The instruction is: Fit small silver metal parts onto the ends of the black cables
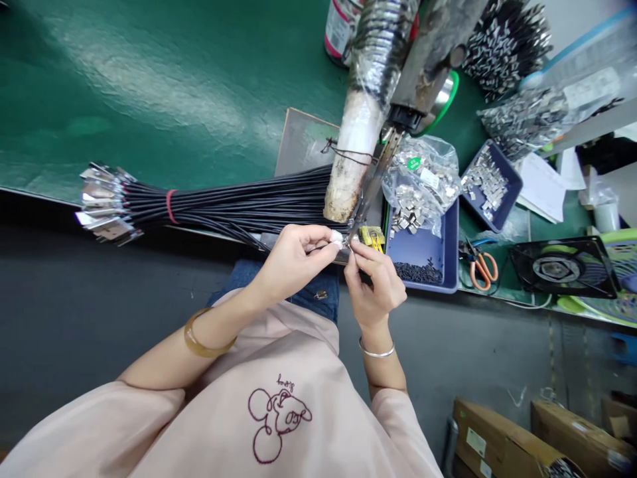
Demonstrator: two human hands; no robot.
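Note:
My left hand pinches the end of a thin black cable at the bench edge. It lies just under the metal tip of a fixed tool wrapped in tape and film. My right hand is closed in a pinch on a small metal piece right beside the left fingers. A bundle of black cables bound by a red band runs left across the green bench. Its far ends carry shiny metal tabs.
A blue tray holds a bag of metal clips and small black parts. A second blue tray, orange scissors and a small fan lie to the right. Cardboard boxes stand on the floor.

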